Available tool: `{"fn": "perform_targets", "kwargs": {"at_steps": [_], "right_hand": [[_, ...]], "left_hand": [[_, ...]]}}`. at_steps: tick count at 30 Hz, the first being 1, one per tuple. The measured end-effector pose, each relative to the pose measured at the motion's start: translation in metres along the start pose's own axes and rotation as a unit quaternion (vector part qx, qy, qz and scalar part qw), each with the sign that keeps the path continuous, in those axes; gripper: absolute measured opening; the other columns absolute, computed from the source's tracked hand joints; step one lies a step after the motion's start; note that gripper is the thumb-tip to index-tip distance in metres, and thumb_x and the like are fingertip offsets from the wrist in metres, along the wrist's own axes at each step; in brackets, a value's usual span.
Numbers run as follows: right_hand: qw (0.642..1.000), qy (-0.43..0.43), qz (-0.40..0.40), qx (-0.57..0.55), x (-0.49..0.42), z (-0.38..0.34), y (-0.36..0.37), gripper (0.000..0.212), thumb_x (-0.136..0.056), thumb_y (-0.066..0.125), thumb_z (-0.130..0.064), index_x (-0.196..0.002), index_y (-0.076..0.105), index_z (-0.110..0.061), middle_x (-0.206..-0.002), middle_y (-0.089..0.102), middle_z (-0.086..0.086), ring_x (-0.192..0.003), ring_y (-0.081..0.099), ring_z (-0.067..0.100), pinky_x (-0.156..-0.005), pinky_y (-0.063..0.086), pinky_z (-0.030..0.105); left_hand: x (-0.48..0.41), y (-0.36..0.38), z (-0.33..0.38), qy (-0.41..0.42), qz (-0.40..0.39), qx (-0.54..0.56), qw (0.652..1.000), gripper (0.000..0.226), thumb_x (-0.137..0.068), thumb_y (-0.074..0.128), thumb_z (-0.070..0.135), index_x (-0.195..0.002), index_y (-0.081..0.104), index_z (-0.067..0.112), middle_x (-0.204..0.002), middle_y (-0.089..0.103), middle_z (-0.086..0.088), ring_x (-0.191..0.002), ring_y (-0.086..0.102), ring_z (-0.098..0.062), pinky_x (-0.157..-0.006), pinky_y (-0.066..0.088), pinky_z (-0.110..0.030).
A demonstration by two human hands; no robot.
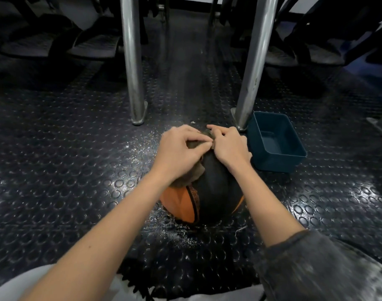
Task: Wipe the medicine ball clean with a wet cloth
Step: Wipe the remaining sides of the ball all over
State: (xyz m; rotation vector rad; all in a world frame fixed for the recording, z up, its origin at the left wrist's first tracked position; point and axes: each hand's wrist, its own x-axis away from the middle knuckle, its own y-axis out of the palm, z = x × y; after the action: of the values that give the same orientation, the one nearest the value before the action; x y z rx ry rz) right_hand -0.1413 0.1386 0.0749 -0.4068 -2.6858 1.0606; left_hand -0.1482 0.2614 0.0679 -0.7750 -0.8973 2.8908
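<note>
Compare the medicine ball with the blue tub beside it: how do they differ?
The medicine ball is round, black and orange; the tub is rectangular, open-topped and blue. The left hand and right hand hold a cloth on the ball; no hand touches the tub. Both sit on the studded floor.

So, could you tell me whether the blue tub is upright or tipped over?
Upright: the blue tub rests on its base, open side up, with its inner floor visible. Whether it holds water cannot be told.
</note>
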Motion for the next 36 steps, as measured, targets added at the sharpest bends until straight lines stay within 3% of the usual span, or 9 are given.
{"fn": "perform_targets", "kwargs": {"at_steps": [7, 12, 15, 22, 25, 28, 30, 33, 36], "right_hand": [[1.0, -0.014, 0.008, -0.001, 0.003, 0.006, 0.004, 0.037, -0.099, 0.029, -0.037, -0.121, 0.057, -0.048, -0.138, 0.042, -0.008, -0.133, 0.025, 0.026, -0.104, 0.019, 0.056], [1.0, -0.007, 0.007, 0.001, -0.002, 0.004, 0.002, 0.035, -0.099, 0.03, -0.04, -0.122, 0.055, -0.048, -0.137, 0.043, -0.006, -0.132, 0.028, 0.025, -0.103, 0.02, 0.054], [1.0, -0.009, -0.005, 0.006, -0.001, 0.005, 0.004, 0.037, -0.099, 0.028, -0.039, -0.124, 0.054, -0.048, -0.14, 0.04, -0.006, -0.133, 0.025, 0.026, -0.104, 0.018, 0.056], [1.0, 0.005, 0.002, 0.009, -0.003, 0.003, 0.005, 0.039, -0.098, 0.027, -0.037, -0.123, 0.055, -0.048, -0.142, 0.04, -0.004, -0.133, 0.025, 0.027, -0.105, 0.018, 0.057], [1.0, 0.018, 0.0, 0.026, -0.007, -0.002, 0.007, 0.039, -0.098, 0.026, -0.037, -0.125, 0.053, -0.048, -0.144, 0.041, -0.003, -0.134, 0.025, 0.028, -0.105, 0.019, 0.057], [0.999, 0.031, -0.004, 0.026, -0.013, -0.005, 0.008, 0.038, -0.098, 0.027, -0.04, -0.125, 0.053, -0.049, -0.143, 0.042, -0.003, -0.133, 0.026, 0.028, -0.104, 0.02, 0.055], [0.999, 0.034, -0.012, 0.026, -0.015, -0.006, 0.008, 0.039, -0.097, 0.027, -0.039, -0.124, 0.053, -0.049, -0.144, 0.041, -0.002, -0.134, 0.025, 0.029, -0.105, 0.018, 0.055], [0.998, 0.044, -0.015, 0.038, -0.016, -0.009, 0.01, 0.04, -0.098, 0.026, -0.037, -0.125, 0.055, -0.044, -0.145, 0.038, 0.0, -0.134, 0.023, 0.03, -0.105, 0.017, 0.056], [0.997, 0.048, -0.004, 0.064, -0.015, -0.017, 0.016, 0.041, -0.099, 0.026, -0.039, -0.131, 0.052, -0.04, -0.147, 0.035, 0.001, -0.136, 0.021, 0.029, -0.105, 0.017, 0.056]], "left_hand": [[-0.017, -0.012, -0.038, -0.164, 0.067, 0.01, 0.984, 0.011, -0.08, 0.072, 0.02, -0.09, 0.077, 0.018, -0.093, 0.073, 0.001, -0.091, 0.062, -0.004, -0.084, 0.041, -0.01], [0.0, 0.007, 0.004, -0.03, 0.024, 0.027, 0.999, 0.009, -0.077, 0.075, 0.015, -0.083, 0.077, 0.021, -0.079, 0.06, 0.016, -0.089, 0.055, 0.0, -0.083, 0.036, -0.009], [-0.006, 0.003, -0.009, -0.028, 0.053, 0.01, 0.998, 0.008, -0.078, 0.074, 0.016, -0.085, 0.077, 0.018, -0.084, 0.066, 0.01, -0.088, 0.056, -0.003, -0.085, 0.04, -0.023], [0.01, -0.011, -0.059, -0.297, 0.135, 0.092, 0.941, 0.014, -0.084, 0.068, 0.021, -0.095, 0.075, 0.019, -0.094, 0.071, 0.005, -0.096, 0.062, -0.008, -0.081, 0.045, -0.015], [0.006, -0.003, -0.03, -0.231, 0.146, 0.13, 0.953, 0.01, -0.082, 0.07, 0.02, -0.088, 0.075, 0.024, -0.085, 0.069, 0.01, -0.083, 0.06, 0.0, -0.078, 0.047, -0.015], [0.015, 0.018, -0.001, -0.053, 0.139, 0.039, 0.988, 0.008, -0.079, 0.07, 0.017, -0.081, 0.077, 0.021, -0.083, 0.061, 0.013, -0.085, 0.051, -0.002, -0.083, 0.038, -0.017], [0.027, 0.028, -0.01, -0.02, 0.201, -0.001, 0.979, 0.01, -0.08, 0.068, 0.019, -0.086, 0.076, 0.019, -0.09, 0.057, 0.012, -0.09, 0.048, -0.007, -0.083, 0.032, -0.012], [0.037, 0.026, -0.031, -0.171, 0.277, 0.097, 0.94, 0.01, -0.086, 0.067, 0.018, -0.091, 0.072, 0.025, -0.097, 0.059, 0.008, -0.097, 0.05, -0.012, -0.083, 0.031, -0.004], [0.039, 0.021, -0.04, -0.257, 0.301, 0.181, 0.9, 0.013, -0.088, 0.064, 0.02, -0.088, 0.066, 0.033, -0.098, 0.059, 0.007, -0.099, 0.055, -0.012, -0.084, 0.042, -0.013]]}}
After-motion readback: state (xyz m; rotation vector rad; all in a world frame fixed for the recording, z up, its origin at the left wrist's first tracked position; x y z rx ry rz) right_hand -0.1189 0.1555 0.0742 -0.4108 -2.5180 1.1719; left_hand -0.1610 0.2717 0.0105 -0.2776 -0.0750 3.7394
